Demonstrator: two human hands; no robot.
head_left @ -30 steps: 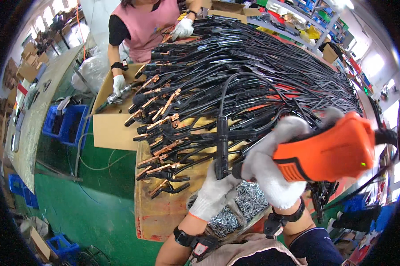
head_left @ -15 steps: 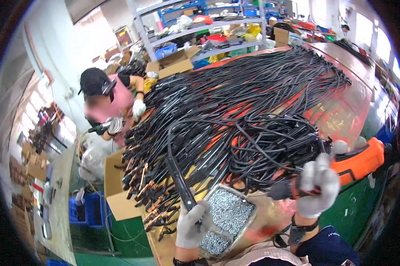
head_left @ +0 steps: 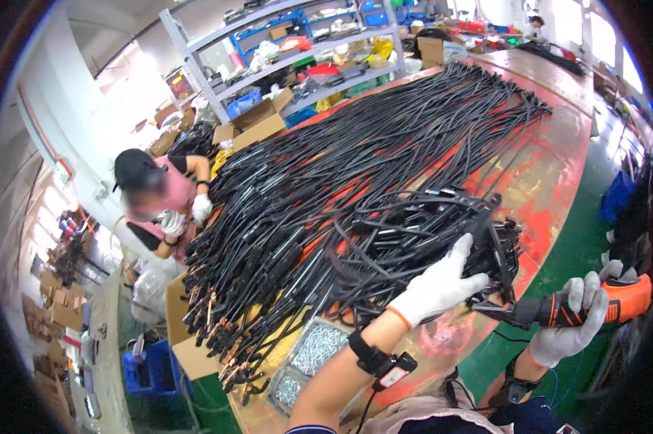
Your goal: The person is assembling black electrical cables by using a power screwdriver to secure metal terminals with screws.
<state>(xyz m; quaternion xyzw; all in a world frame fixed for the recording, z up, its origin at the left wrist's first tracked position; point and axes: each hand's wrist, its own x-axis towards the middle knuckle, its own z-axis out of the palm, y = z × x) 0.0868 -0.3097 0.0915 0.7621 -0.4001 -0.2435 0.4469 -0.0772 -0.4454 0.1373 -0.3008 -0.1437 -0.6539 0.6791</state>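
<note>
My left hand (head_left: 442,283), in a white glove, reaches across the table over the tangled pile of black cables and handles (head_left: 420,239). Its thumb and fingers are apart; whether the fingertips touch the pile I cannot tell. My right hand (head_left: 576,322), also gloved, is wrapped round an orange and black power screwdriver (head_left: 616,302) past the table's right edge. The tool's front points left, towards the pile. Partly behind my left forearm is a clear tray of small silver screws (head_left: 315,349).
Rows of black cables (head_left: 384,137) with copper-coloured ends cover much of the red-stained table (head_left: 558,159). A co-worker (head_left: 156,192) in a pink top stands at its left side. An open cardboard box (head_left: 178,311) adjoins the left edge. Shelving (head_left: 297,58) stands behind.
My left hand has let go of the black handle with its cable and moved right, from beside the screws to the pile. My right hand has shifted right with the screwdriver. The view has turned.
</note>
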